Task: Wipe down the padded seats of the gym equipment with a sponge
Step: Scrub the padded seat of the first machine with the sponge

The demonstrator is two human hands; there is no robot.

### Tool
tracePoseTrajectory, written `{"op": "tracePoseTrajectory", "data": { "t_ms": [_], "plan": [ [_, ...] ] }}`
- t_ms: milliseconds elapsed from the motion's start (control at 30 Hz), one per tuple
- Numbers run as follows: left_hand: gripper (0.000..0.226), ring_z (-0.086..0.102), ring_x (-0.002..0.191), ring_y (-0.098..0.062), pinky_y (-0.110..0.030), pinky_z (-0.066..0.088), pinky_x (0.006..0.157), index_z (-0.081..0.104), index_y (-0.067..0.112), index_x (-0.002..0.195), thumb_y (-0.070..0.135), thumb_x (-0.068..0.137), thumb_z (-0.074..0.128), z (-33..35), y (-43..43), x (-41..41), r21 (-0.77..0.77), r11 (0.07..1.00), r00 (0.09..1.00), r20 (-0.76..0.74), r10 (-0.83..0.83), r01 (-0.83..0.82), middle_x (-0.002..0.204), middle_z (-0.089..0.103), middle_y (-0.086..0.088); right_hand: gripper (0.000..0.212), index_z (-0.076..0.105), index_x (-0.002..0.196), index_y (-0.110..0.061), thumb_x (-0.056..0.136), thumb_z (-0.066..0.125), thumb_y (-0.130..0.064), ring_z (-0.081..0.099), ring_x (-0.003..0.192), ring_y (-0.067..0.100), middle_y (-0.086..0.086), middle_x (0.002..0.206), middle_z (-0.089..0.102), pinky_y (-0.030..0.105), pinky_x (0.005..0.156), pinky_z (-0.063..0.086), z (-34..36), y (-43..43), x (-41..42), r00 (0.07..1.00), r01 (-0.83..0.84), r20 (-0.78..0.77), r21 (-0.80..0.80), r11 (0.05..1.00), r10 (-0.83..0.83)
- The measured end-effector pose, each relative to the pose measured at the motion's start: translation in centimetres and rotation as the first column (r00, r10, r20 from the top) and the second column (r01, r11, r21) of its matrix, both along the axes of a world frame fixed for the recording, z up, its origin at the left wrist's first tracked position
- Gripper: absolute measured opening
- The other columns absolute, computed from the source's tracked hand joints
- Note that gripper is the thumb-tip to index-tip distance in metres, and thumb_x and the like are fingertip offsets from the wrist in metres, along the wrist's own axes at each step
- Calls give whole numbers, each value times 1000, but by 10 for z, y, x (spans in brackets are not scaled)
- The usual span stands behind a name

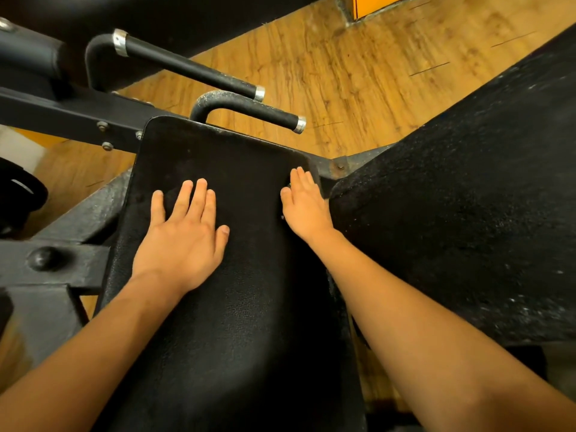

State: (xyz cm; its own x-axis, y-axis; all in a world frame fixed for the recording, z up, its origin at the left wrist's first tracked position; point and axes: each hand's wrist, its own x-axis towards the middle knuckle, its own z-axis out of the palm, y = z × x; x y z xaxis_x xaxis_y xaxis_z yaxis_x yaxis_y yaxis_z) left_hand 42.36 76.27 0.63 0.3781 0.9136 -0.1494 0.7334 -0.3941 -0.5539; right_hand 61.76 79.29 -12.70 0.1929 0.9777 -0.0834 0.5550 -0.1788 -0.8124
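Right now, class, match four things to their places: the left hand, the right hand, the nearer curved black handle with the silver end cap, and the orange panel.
Things:
1 left hand
2 right hand
3 nearer curved black metal handle with silver end cap
4 orange panel

Places:
A at the top edge of the picture
B flat on the left half of the black padded seat
C on the seat's right edge
D just past the seat's far end

Pairs: 1-B, 2-C, 3-D, 4-A.

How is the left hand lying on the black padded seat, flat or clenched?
Flat: the left hand lies palm down on the black padded seat, with its fingers straight and slightly spread, curled round nothing.
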Motion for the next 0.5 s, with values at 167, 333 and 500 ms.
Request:
{"op": "tracePoseTrajectory", "data": {
  "t_ms": [167, 333, 500],
  "plan": [
    [70, -2, 157, -26, -59, 4, 123, 11, 8, 161, 49, 104, 14, 2, -2, 3, -18, 1000, 1000, -3, 20, -20, 170, 3, -10, 57, 14, 162, -7, 110, 28, -28, 1, 158, 24, 9, 170, 10, 41, 128, 6, -6, -43, -10, 999, -45, 10, -8, 999, 45],
    [70, -4, 156, -25, -59, 3, 123, 9, 9, 161, 48, 104, 12, 3, -2, 5, -20, 999, 1000, -13, 27, -27, 170, 1, -9, 56, 20, 160, -5, 110, 27, -28, 5, 157, 27, 12, 169, 14, 46, 128, 10, -9, -40, -14, 992, -7, 124, 34, 999, 3],
    [69, 2, 156, -27, -60, 5, 122, 15, 7, 160, 47, 104, 17, 2, -1, 2, -11, 1000, 1000, 2, 8, -8, 169, 7, -11, 57, 11, 162, -6, 111, 27, -26, -6, 157, 25, 10, 171, 3, 41, 128, 1, -4, -19, -10, 989, -34, 146, 50, 998, 26]
  ]
}}
